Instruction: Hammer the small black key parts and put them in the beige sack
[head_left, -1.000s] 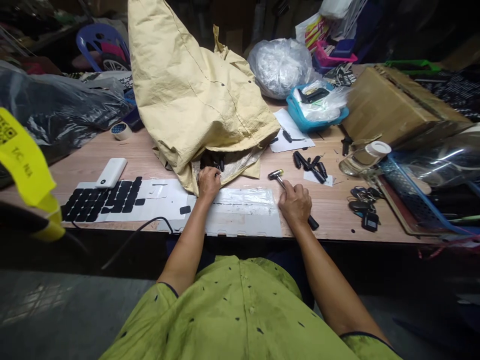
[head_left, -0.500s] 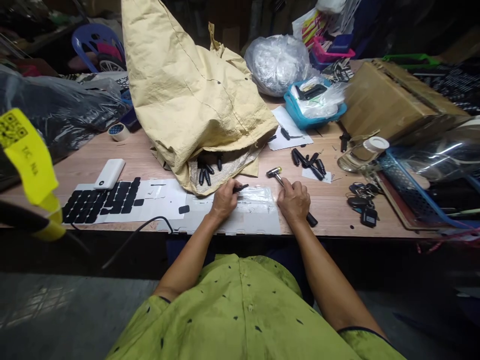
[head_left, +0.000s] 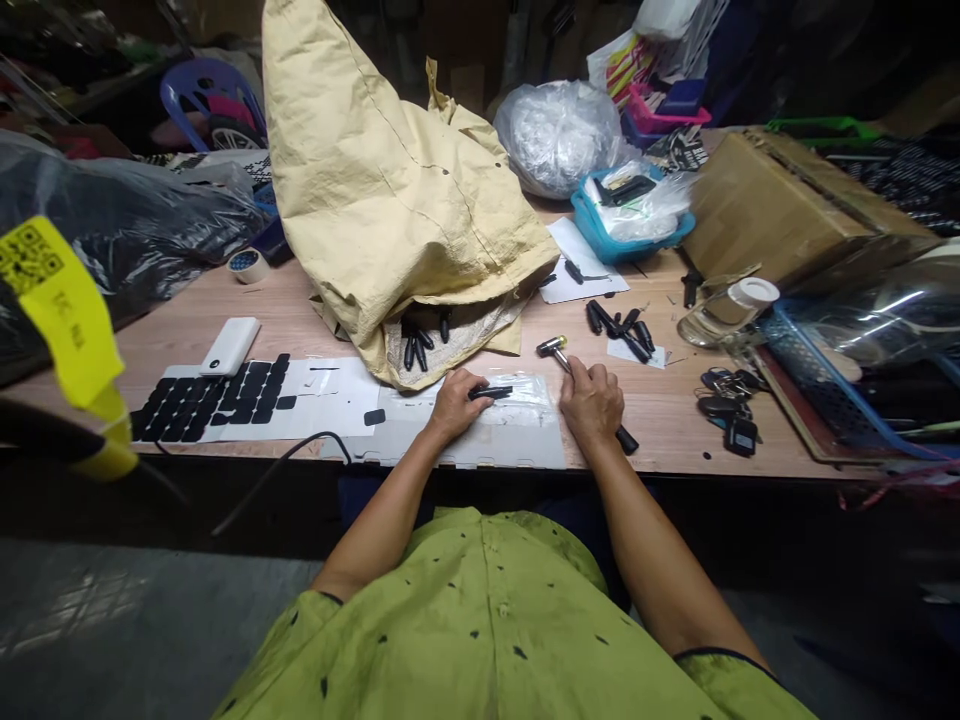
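Observation:
My left hand [head_left: 454,403] is closed, pinching a slim black piece [head_left: 492,392] just above the plastic-covered sheet [head_left: 517,440] at the table's front edge. What exactly the piece is cannot be made out; its left end is hidden by my fingers. My right hand [head_left: 591,402] grips a small hammer [head_left: 553,347]. The hammer's yellow-tipped head points away from me, and its black handle end sticks out below the palm. Beyond my left hand, several black parts [head_left: 418,347] lie in the mouth of a large tan sack [head_left: 405,200].
More black parts [head_left: 622,328] lie right of the sack. At the right are keys [head_left: 731,410], a capped bottle [head_left: 724,315], a blue basket [head_left: 840,370] and a cardboard box [head_left: 787,205]. On the left sit black pads [head_left: 184,405], a white power bank [head_left: 231,346] and a tape roll [head_left: 247,265].
My left hand has shifted slightly and turned the black piece, showing more of its length over the plastic. My right hand keeps the hammer in nearly the same place. The view has shifted a little.

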